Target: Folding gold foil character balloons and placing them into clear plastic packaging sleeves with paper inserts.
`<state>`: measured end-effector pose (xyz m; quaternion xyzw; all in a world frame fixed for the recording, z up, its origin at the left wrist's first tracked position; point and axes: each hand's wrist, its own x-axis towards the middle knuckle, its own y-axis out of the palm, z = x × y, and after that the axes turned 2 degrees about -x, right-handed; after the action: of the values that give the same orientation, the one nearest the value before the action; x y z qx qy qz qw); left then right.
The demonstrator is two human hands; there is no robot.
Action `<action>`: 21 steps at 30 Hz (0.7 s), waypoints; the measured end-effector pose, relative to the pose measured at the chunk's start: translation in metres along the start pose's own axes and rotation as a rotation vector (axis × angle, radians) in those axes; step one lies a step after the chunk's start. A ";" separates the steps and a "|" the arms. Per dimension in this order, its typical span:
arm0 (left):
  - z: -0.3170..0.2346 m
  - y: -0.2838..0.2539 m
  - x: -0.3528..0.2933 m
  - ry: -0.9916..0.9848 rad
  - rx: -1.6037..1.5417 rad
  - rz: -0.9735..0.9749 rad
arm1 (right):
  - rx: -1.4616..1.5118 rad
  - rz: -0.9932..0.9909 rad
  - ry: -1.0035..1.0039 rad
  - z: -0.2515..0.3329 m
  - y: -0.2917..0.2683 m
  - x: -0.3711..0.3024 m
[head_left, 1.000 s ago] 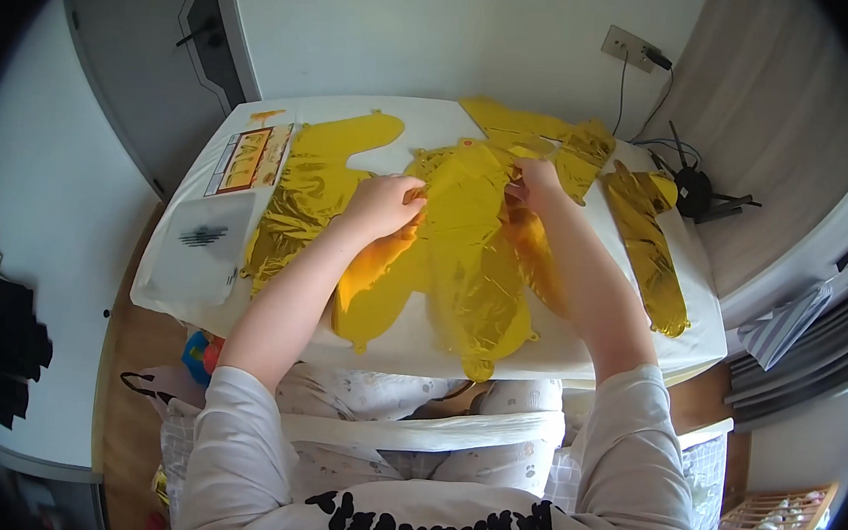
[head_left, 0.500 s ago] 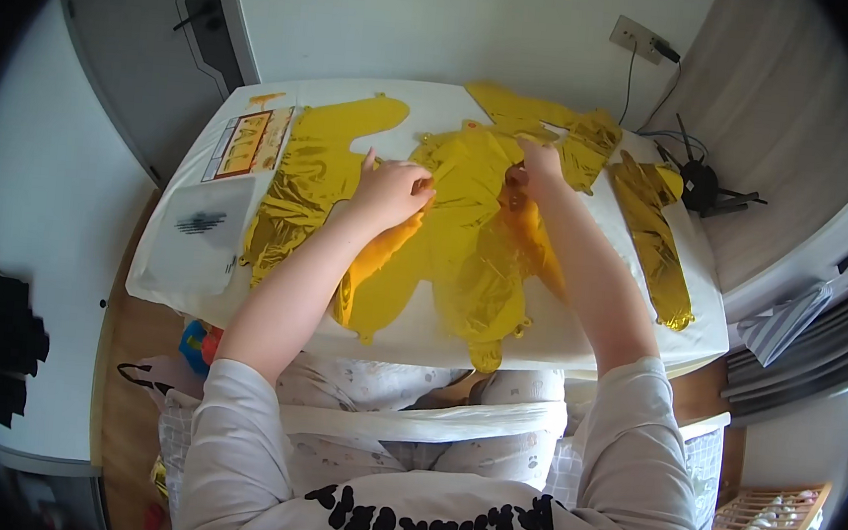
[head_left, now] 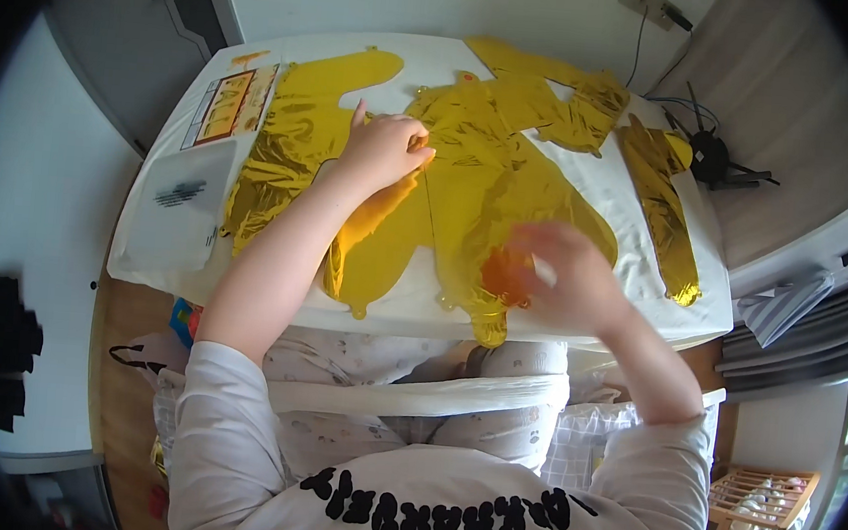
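Observation:
Flat, uninflated gold foil balloons lie across the table. My left hand is closed in a pinch on the edge of the middle foil balloon, thumb and fingertips together. Below that grip a strip of the foil hangs lifted and shows an orange reflection. Over the balloon's lower right part, close to the table's front edge, is my right hand. It is smeared by motion, and an orange reflection shows in the foil beside its fingers. Whether those fingers hold the foil cannot be seen.
Another gold balloon lies left of the middle one, and a folded one at the right. A printed picture sheet and a translucent bag lie at the left. A black router stands by the right wall.
My right hand has come down from the balloon's upper right part toward the table's front edge, and the foil it was lifting there now lies flatter. My left hand keeps its pinch.

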<state>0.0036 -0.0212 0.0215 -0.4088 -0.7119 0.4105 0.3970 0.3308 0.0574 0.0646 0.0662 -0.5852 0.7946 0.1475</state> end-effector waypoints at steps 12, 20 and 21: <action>0.002 0.006 0.002 0.033 -0.008 -0.044 | -0.019 0.080 -0.200 0.012 0.024 -0.033; -0.001 0.004 0.002 -0.016 0.049 -0.010 | -0.044 0.056 -0.226 0.012 0.028 -0.033; -0.002 0.004 0.002 -0.013 0.047 -0.007 | -0.063 0.072 -0.228 0.011 0.028 -0.033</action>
<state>0.0058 -0.0174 0.0186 -0.3941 -0.7061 0.4281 0.4035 0.3528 0.0340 0.0328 0.1306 -0.6248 0.7679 0.0535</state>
